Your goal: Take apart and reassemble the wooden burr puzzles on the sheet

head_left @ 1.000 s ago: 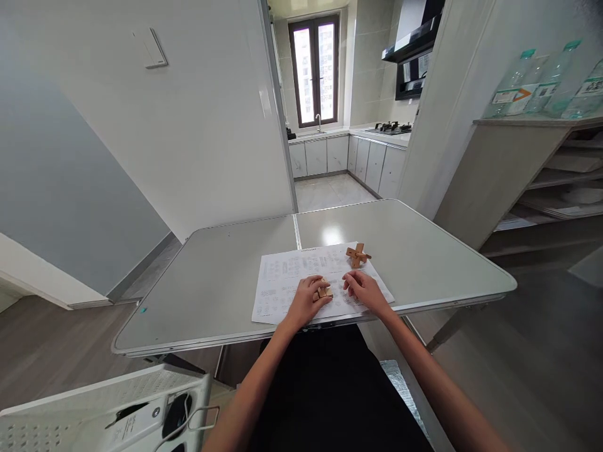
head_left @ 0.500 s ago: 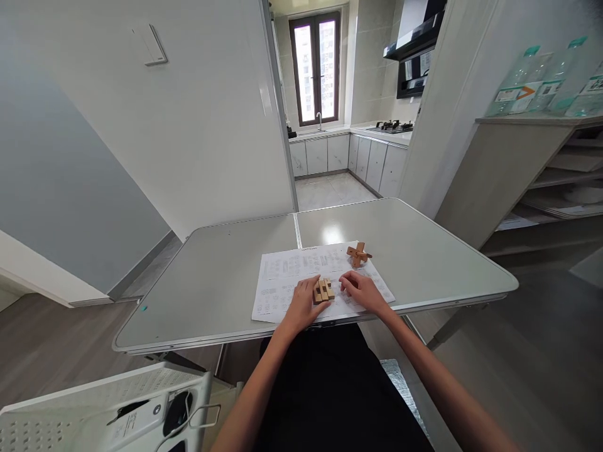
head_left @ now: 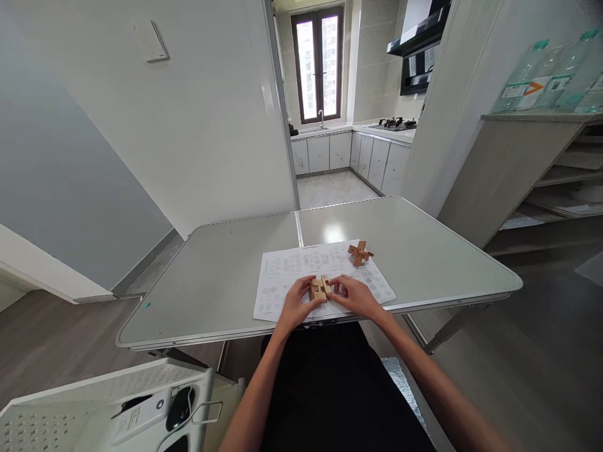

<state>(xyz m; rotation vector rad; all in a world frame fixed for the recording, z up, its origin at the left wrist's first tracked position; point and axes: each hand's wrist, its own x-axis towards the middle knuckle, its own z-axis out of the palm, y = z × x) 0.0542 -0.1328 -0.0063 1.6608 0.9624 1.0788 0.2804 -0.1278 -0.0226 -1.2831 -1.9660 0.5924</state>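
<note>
A light wooden block puzzle [head_left: 321,288] of several notched pieces lies on the printed sheet [head_left: 277,276], close to the table's front edge. My left hand [head_left: 298,304] grips its left side, thumb at the near edge and fingers at the far edge. On the puzzle's right side, my right hand [head_left: 352,295] has its fingers and thumb closed on a notched piece. Fingers cover parts of the puzzle, so its full shape is hidden. A darker brown, cross-shaped wooden puzzle [head_left: 360,253] rests at the sheet's upper right corner, apart from both hands.
The grey table [head_left: 226,270] has a metal rim and a centre seam. At lower left stands a white perforated basket [head_left: 51,414] holding a white box and dark items. A shelf [head_left: 532,150] with plastic bottles [head_left: 522,78] is on the right. Beyond the doorway lies a kitchen.
My right hand has moved left onto the wooden block puzzle and closed on its right side. My left hand keeps its hold. The brown puzzle stays in place.
</note>
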